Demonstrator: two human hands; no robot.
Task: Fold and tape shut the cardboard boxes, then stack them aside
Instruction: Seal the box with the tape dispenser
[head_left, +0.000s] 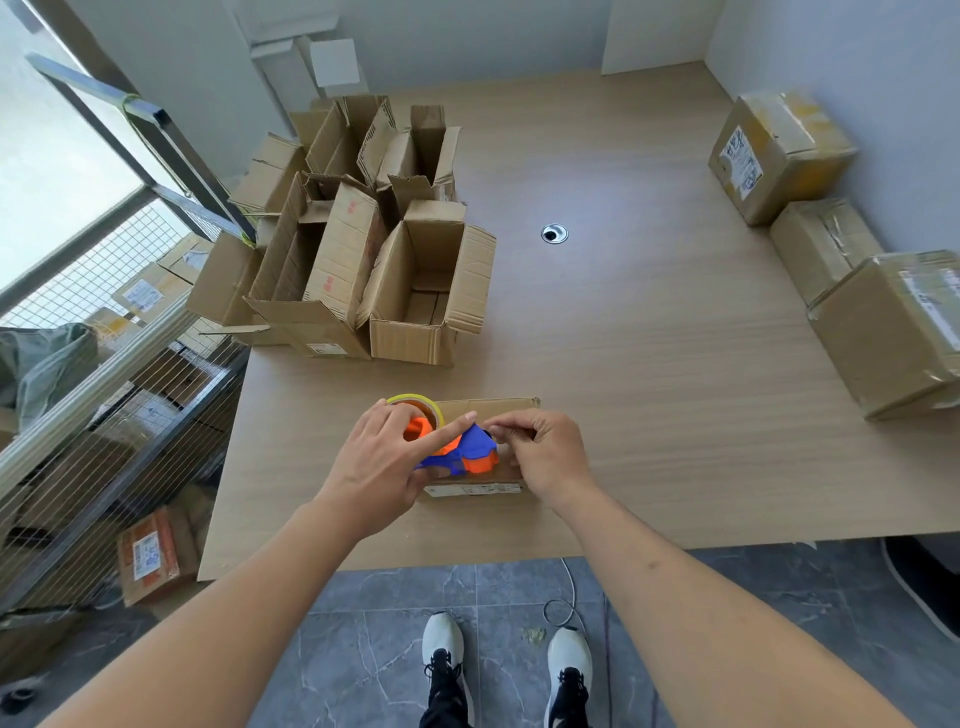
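Note:
A small closed cardboard box (506, 408) with a white label on its near side lies on the wooden table (649, 338) near the front edge. Over it I hold a blue and orange tape dispenser (465, 453) carrying a yellow-rimmed tape roll (415, 401). My left hand (387, 457) grips the dispenser from the left, index finger stretched across its top. My right hand (545, 452) pinches at the dispenser's front end, where the tape comes out; the tape itself is too small to make out.
Several open, unfolded cardboard boxes (358, 249) crowd the table's left side. Three taped boxes (779, 156) line the right edge by the wall. A round cable hole (554, 234) sits mid-table. A wire rack (104, 389) with more boxes stands left of the table.

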